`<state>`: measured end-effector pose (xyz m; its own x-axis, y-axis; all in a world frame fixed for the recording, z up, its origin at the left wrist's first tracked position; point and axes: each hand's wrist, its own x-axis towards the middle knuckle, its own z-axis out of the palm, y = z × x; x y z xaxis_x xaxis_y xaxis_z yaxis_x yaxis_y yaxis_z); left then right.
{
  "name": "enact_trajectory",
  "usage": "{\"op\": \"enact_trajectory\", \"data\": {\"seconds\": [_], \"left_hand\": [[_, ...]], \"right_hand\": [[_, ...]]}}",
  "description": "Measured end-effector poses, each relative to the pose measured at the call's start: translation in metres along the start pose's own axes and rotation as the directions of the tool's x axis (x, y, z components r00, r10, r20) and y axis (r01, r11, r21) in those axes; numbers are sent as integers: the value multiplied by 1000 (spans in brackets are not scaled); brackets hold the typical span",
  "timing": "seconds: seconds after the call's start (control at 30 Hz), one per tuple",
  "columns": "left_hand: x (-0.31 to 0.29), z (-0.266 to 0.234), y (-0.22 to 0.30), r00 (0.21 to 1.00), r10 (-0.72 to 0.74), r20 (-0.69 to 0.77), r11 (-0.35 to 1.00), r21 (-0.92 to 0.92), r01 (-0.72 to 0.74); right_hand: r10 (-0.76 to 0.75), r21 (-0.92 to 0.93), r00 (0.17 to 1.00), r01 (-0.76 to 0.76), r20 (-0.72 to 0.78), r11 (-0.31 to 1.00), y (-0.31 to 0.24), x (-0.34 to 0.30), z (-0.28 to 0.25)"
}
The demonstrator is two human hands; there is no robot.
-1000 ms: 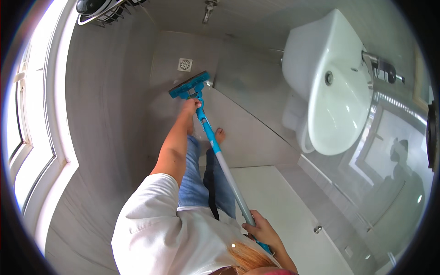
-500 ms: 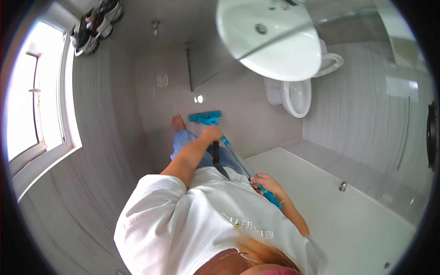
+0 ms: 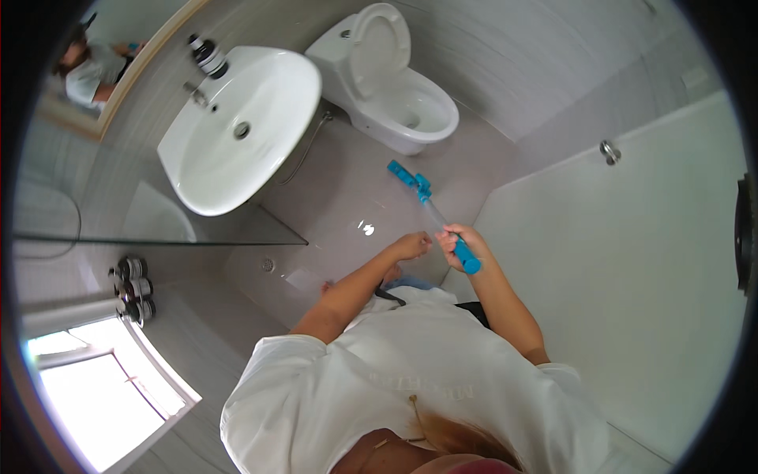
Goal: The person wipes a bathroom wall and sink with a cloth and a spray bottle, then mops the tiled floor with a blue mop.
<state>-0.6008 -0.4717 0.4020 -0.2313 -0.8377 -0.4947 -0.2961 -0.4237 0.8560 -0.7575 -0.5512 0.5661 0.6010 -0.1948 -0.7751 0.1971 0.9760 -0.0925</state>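
Observation:
My right hand (image 3: pixel 464 245) is wrapped round the blue grip of a long-handled floor brush (image 3: pixel 437 214). Its grey pole slants away from me, and its blue head (image 3: pixel 403 173) is over the floor just in front of the toilet (image 3: pixel 418 114). My left hand (image 3: pixel 410 246) is beside the pole, a little apart from it, with its fingers curled in and nothing seen in them. Below that hand, my bare feet and blue trouser leg show only in part.
A white washbasin (image 3: pixel 197 174) juts out at the left, with a dark pump bottle (image 3: pixel 209 57) on it. The edge of a glass panel (image 3: pixel 158 241) runs beneath it. Bottles (image 3: pixel 134 288) sit on a wall rack near the window (image 3: pixel 110 395). A raised white surface (image 3: pixel 616 276) lies along my right.
My view has turned right, towards the toilet. The brush has swung over to the toilet's front. My left hand has let go of the pole; my right still grips the handle.

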Motion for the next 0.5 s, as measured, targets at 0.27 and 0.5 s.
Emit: {"op": "enact_trajectory", "data": {"seconds": [0.27,0.5], "left_hand": [[101,-1,59,962,-152,225,895,-381,230],[230,5,89,853,-303,424,724,-479,496]], "right_hand": [[-408,-536,871,215,-272,816,-44,-11,-40],[-470,-505,814,263,-341,822,-118,-5,-68]]}}
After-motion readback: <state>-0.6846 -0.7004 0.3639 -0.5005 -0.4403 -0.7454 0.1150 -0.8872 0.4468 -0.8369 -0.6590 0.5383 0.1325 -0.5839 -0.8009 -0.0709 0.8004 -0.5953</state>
